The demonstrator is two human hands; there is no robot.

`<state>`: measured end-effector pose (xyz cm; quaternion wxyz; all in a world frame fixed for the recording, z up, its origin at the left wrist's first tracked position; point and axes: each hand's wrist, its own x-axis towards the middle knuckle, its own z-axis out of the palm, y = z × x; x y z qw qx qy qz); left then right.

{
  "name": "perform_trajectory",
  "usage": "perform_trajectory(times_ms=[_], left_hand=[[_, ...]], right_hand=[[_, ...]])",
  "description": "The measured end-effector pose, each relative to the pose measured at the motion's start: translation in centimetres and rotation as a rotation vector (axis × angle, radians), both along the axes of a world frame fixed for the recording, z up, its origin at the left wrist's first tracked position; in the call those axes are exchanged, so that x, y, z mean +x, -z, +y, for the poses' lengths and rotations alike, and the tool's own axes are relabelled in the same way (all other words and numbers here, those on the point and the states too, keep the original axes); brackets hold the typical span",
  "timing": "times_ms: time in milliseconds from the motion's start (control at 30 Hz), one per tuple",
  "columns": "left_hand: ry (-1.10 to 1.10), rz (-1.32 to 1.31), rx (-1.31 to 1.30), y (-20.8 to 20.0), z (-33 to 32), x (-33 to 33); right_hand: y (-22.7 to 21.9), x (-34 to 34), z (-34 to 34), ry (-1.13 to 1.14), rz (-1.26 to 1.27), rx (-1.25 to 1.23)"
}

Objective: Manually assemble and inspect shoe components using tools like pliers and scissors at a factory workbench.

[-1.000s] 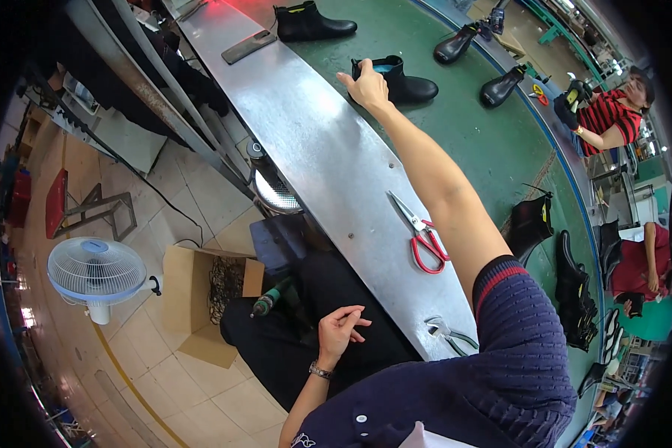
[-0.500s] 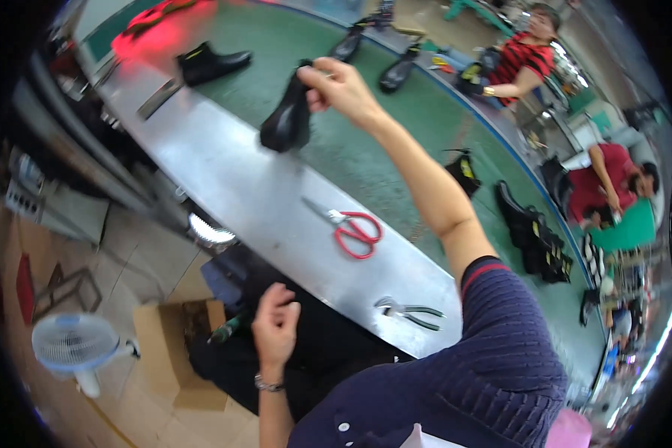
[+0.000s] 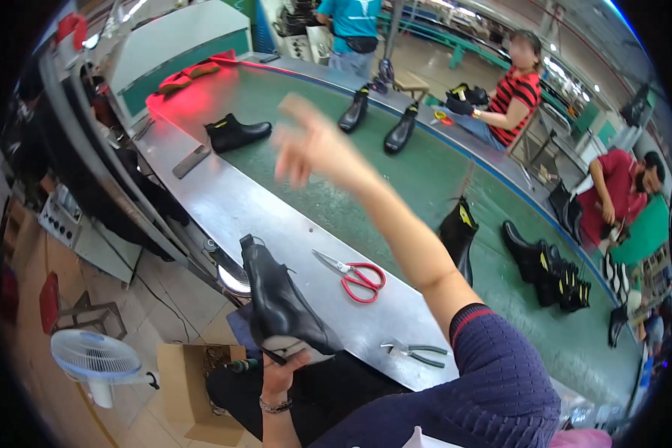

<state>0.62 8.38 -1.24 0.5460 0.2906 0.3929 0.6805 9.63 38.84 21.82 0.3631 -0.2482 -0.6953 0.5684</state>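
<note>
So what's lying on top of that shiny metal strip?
Red-handled scissors, green-handled pliers and a flat dark slab. The black boot in the left hand covers part of the strip.

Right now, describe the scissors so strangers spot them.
Find the shiny metal ledge along the green surface. The scissors lie on it, just right of the boot in the left hand. Red looped handles set them apart from the nearby pliers' dark grips.
</note>
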Motion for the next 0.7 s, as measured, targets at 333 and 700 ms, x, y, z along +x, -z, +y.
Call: perform_trajectory(times_ms=[333,700], left_hand=[[-0.363,-0.3,-0.226,2.3,-5.5,0.0],[-0.383,-0.163,-0.194,0.9,-10.9,1.0]], right_hand=[[6.4,-2.3,-7.5,-0.43,-0.225,-0.171],[27.3,5.6,-16.9,-0.255,-0.35,-0.75]])
